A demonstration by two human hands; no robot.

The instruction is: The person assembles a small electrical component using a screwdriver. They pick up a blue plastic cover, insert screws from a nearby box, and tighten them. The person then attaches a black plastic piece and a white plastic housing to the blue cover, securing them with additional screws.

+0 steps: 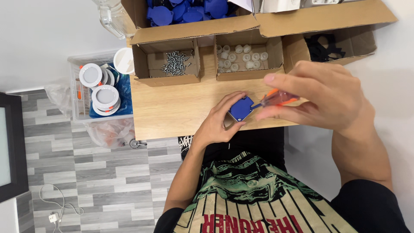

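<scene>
Two hands: both busy at the near edge of a small wooden table point(172, 112).
Left hand point(215, 123): fingers curled around a small blue square part point(240, 108), pinning it on the tabletop near the edge.
Right hand point(321, 97): clenched on a screwdriver with an orange and clear handle point(279, 98), its tip meeting the blue part's right side.
Blue part's place: on the table, just in front of the person's lap, apart from the boxes.
Behind the hands: one open cardboard box of loose screws point(174, 62), and beside it a box of small white round caps point(241, 56).
Further back: a larger carton of blue parts point(185, 11), and a box of black pieces point(323, 47) at right.
Left of the table: a clear bin point(77, 86) holding round white light fittings point(105, 97).
Risk, as I judge it: the tip could slip off the screw head and jab the left fingertips, since they sit right next to it.
Second risk: the part lies close to the table edge, so a hard push might shove it off onto the lap or floor.
</scene>
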